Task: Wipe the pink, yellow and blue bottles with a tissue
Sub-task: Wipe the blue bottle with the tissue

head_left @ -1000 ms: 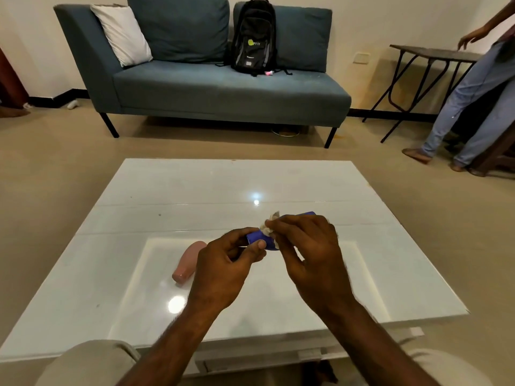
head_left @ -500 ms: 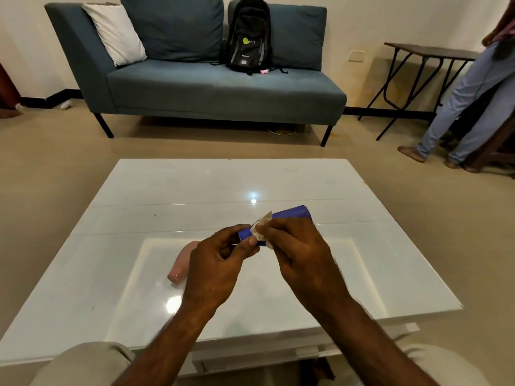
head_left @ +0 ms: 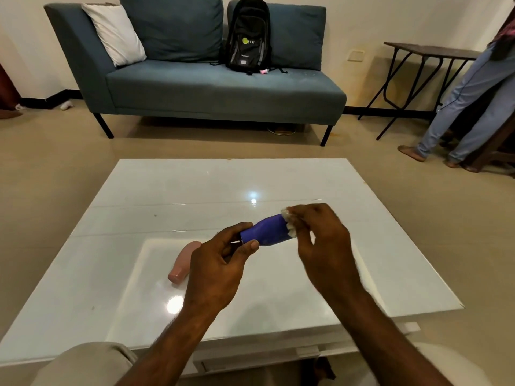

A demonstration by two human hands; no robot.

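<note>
Since the earlier frame, tissue (head_left: 288, 222) has been slid from the neck end to the far end of the blue bottle (head_left: 266, 230) | left hand (head_left: 216, 270): closed on bottle's near end | right hand (head_left: 324, 242): tissue pinched against bottle | bottle held above bench (head_left: 362, 224) | pink bottle (head_left: 182, 263) lying on bench, left

We note a glossy white worktop (head_left: 156, 196) in front. Beyond it stands a blue-grey sofa (head_left: 223, 90); on the sofa, a white cushion (head_left: 114, 33) at its left end and a black backpack (head_left: 248, 37) upright mid-seat. Right of the sofa: a dark folding table (head_left: 429, 48), with a standing person's legs (head_left: 468, 98) beside it.
</note>
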